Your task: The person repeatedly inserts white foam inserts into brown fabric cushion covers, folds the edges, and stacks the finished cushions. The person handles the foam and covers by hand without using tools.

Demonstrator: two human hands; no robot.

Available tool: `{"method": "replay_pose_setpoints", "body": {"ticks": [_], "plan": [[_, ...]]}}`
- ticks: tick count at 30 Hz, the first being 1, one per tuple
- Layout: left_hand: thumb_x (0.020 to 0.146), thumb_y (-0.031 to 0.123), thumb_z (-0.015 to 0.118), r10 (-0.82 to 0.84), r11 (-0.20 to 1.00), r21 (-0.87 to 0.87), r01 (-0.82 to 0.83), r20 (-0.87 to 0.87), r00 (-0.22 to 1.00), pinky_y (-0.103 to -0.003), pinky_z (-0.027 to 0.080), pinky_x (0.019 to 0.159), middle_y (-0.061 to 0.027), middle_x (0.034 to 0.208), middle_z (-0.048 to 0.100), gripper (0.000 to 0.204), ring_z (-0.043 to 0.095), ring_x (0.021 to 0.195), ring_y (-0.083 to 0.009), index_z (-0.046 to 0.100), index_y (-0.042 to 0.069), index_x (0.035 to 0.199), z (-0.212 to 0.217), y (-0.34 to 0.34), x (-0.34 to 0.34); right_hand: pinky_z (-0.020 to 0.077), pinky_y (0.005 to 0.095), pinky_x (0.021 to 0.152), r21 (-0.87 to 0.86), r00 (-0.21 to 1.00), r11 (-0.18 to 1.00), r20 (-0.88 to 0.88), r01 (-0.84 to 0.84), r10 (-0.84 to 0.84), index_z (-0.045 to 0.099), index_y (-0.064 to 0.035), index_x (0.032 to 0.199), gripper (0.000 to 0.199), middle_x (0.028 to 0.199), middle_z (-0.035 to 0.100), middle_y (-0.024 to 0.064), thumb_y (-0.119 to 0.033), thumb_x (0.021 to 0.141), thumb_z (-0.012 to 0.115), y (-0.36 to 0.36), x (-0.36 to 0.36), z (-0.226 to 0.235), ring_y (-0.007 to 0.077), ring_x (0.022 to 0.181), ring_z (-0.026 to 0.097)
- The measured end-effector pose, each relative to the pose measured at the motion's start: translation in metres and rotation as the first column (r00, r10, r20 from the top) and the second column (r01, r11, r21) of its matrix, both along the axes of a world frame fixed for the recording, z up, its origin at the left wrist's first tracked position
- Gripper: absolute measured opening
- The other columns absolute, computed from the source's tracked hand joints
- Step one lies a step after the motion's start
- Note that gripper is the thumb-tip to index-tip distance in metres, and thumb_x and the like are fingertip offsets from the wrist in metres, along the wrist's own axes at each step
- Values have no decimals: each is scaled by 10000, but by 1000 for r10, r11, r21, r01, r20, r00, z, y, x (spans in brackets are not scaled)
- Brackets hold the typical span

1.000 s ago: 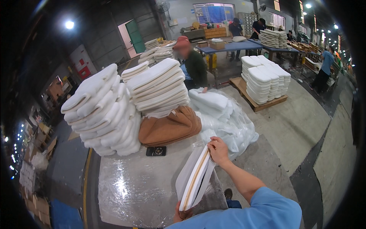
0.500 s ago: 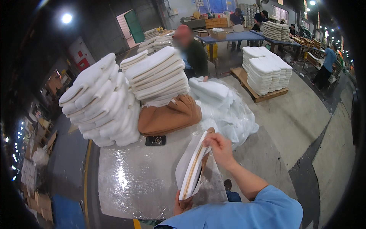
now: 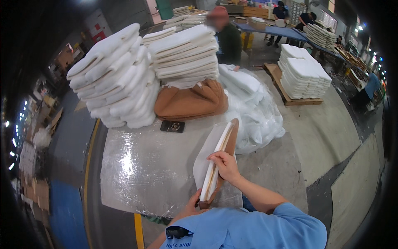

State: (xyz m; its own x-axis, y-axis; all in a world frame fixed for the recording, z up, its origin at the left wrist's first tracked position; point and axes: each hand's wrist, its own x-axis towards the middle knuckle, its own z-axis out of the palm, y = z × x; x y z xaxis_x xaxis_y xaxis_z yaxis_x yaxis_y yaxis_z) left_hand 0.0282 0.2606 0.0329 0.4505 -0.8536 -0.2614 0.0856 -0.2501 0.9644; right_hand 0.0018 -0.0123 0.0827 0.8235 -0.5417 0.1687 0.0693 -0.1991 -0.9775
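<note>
since a second ago the white-and-brown padded piece (image 3: pixel 219 162) has been raised upright on edge over the plastic-covered table (image 3: pixel 145 166). the right hand (image 3: pixel 224 164) curls its fingers over the upper edge; the left hand (image 3: pixel 191 205) grips its bottom end, fingers hidden.

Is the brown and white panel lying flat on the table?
No: the left hand and right hand hold the panel up on edge above the plastic-covered table.
</note>
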Motion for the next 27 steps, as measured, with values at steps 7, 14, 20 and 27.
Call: {"method": "replay_pose_setpoints", "body": {"ticks": [7, 14, 20, 27], "plan": [[1041, 181, 665, 458, 883, -132, -450, 34, 889, -273, 536, 823, -58, 1068, 699, 333, 640, 890, -115, 665, -12, 1312, 58, -85, 46, 485, 376, 1022, -74, 996, 996, 64, -58, 63, 764, -34, 1034, 122, 1229, 739, 103, -120, 986, 692, 7, 2, -6, 231, 1170, 662], [1031, 201, 694, 335, 888, -125, -442, -483, 809, -210, 430, 639, 18, 891, 659, 219, 530, 744, -46, 735, 26, 1155, 50, -112, 54, 465, 382, 1056, -169, 992, 980, 54, -107, 117, 810, -65, 1046, 155, 1288, 709, 124, -139, 985, 688, 7, 4, -7, 244, 1219, 625], [1029, 189, 697, 434, 788, -155, -596, -547, 715, -239, 475, 662, 7, 876, 666, 172, 584, 751, -80, 737, 36, 1096, 31, -86, 48, 365, 469, 1124, -544, 999, 838, -40, -48, 31, 692, -44, 1300, 352, 1299, 699, 141, -251, 1049, 555, 16, 3, -13, 322, 1270, 587], [983, 160, 719, 979, 191, 249, -949, -115, 167, -263, 507, 626, -16, 899, 707, 166, 611, 699, -101, 736, 44, 1101, -37, 97, 47, 330, 468, 1162, -695, 993, 713, -110, -99, 31, 687, -27, 1290, 340, 1312, 687, 140, -227, 1046, 557, 25, 3, -13, 337, 1279, 584]]}}
